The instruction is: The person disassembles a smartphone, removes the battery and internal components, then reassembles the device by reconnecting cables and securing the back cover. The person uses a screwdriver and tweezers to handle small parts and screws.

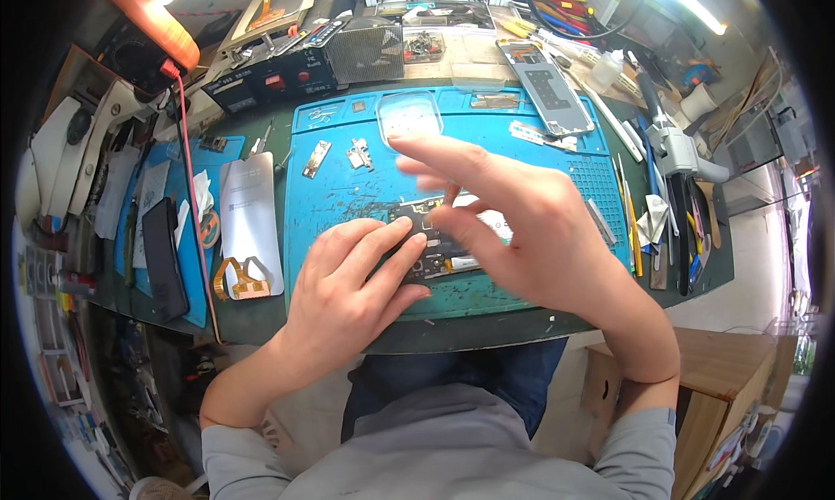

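An opened phone (435,263) lies on the blue mat (339,206), its dark inner parts and a silvery strip showing. My left hand (344,270) holds it at its left end, with fingertips on top and the thumb by the near edge. Over the phone's right part hovers my right hand (531,217), index finger stretched out and thumb apart from it. A small copper-coloured piece (451,193) shows between that thumb and the fingers; whether they touch it I cannot tell. The right hand hides much of the phone.
Farther back on the mat are a clear dish (409,117), small metal phone parts (359,155) and a grey phone panel (546,87). Left stand a silvery back plate (250,217), an orange flex cable (243,280) and a dark phone (165,256). Tweezers and tools (648,213) line the right.
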